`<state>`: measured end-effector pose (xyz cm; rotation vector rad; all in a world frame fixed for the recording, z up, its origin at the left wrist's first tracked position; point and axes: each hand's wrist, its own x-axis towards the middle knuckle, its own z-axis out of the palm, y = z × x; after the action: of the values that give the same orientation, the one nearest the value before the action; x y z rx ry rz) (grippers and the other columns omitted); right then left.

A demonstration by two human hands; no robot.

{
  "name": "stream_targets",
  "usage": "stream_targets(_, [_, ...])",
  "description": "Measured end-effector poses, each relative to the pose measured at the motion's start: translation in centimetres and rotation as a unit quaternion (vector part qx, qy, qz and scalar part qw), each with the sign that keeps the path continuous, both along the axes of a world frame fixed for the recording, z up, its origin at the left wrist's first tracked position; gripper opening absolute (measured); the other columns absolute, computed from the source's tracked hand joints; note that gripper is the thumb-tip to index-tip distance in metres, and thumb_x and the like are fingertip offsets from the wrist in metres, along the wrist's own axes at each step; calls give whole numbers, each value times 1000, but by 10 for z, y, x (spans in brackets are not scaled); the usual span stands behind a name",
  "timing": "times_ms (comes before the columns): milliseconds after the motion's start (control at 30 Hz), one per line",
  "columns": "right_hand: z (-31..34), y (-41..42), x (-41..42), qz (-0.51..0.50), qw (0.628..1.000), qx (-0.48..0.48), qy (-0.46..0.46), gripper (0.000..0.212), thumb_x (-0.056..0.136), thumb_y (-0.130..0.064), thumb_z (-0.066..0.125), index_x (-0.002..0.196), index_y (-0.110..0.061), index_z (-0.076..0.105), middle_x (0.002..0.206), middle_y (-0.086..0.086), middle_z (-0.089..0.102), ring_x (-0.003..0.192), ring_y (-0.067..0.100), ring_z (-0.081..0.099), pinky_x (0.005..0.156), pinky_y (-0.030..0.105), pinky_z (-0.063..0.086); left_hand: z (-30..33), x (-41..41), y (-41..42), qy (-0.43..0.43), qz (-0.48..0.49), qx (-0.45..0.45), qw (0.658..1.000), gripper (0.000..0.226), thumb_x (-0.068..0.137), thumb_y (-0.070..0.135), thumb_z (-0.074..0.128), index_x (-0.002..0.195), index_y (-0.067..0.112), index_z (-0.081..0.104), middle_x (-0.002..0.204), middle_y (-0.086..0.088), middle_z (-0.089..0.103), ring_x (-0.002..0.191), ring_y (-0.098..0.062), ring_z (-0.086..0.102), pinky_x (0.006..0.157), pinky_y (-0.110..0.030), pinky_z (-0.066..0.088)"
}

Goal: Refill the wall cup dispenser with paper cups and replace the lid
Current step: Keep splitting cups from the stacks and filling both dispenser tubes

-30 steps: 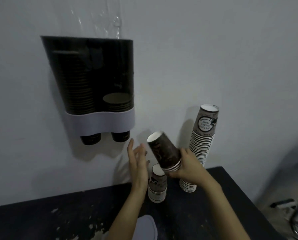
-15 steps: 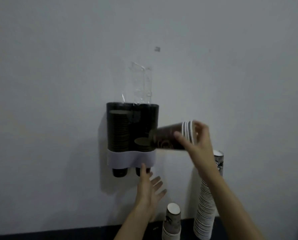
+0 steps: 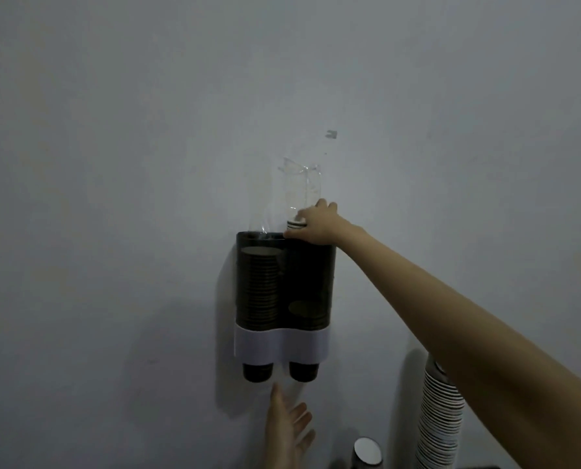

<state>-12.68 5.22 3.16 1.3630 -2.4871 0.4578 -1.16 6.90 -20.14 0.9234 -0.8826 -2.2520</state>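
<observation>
A dark two-tube cup dispenser [image 3: 319,272] with a white lower band hangs on the wall. Its left tube is nearly full of cups; the right tube holds a low stack [image 3: 304,308]. My right hand [image 3: 317,225] is at the top of the right tube, shut on a small stack of paper cups [image 3: 295,225] whose rims still stick out above the opening. My left hand [image 3: 290,431] hovers open just below the dispenser's two outlets. The clear lid [image 3: 299,187] stands flipped up against the wall above the tubes.
A tall leaning stack of paper cups [image 3: 439,421] stands at the lower right, partly behind my right forearm. A short stack of cups [image 3: 366,456] sits at the bottom edge, right of my left hand. The dark tabletop barely shows at the bottom.
My right hand has turned the cup stack from sideways to bottom-down and lowered it into the top of the right tube. My left hand stays below the outlets. The view has tilted upward.
</observation>
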Motion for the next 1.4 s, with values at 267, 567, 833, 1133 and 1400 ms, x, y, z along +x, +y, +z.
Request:
stream_targets(267, [-23, 6, -12, 32, 996, 40, -75, 56, 94, -55, 18, 142, -31, 34, 150, 23, 16, 142, 36, 2, 116, 50, 8, -9, -2, 3, -1, -12, -20, 1000, 62, 94, 46, 32, 138, 2, 35, 140, -23, 44, 129, -36, 43, 106, -46, 32])
stream_targets(567, [-26, 11, -12, 50, 996, 50, -55, 56, 95, -53, 18, 131, -23, 49, 142, 27, 33, 136, 39, 18, 112, 47, 19, -10, -8, 11, -7, -17, -27, 999, 61, 94, 45, 32, 137, 2, 35, 139, -23, 45, 128, -36, 44, 99, -43, 35])
stream_targets(833, [-17, 15, -6, 67, 989, 68, -112, 67, 94, -56, 25, 132, -6, 48, 144, 15, 43, 134, 30, 38, 109, 34, 27, -12, -10, 15, -14, -15, -17, 1000, 61, 93, 45, 33, 135, 1, 38, 136, -22, 48, 126, -36, 46, 105, -45, 33])
stream_targets(1133, [-4, 0, 1, 23, 978, 160, -129, 76, 89, -66, 17, 139, -13, 40, 151, 12, 32, 140, 29, 30, 114, 41, 20, -16, -9, 13, -28, -14, -10, 999, 61, 93, 47, 35, 132, 2, 42, 124, -20, 54, 112, -32, 50, 86, -38, 35])
stream_targets(1400, [16, -9, -7, 47, 976, 114, -180, 24, 88, -32, 49, 71, -15, 53, 74, 2, 55, 62, 16, 50, 59, 26, 40, -18, -16, 11, -44, -22, 8, 999, 65, 92, 51, 34, 131, 0, 43, 133, -22, 52, 108, -32, 50, 83, -37, 34])
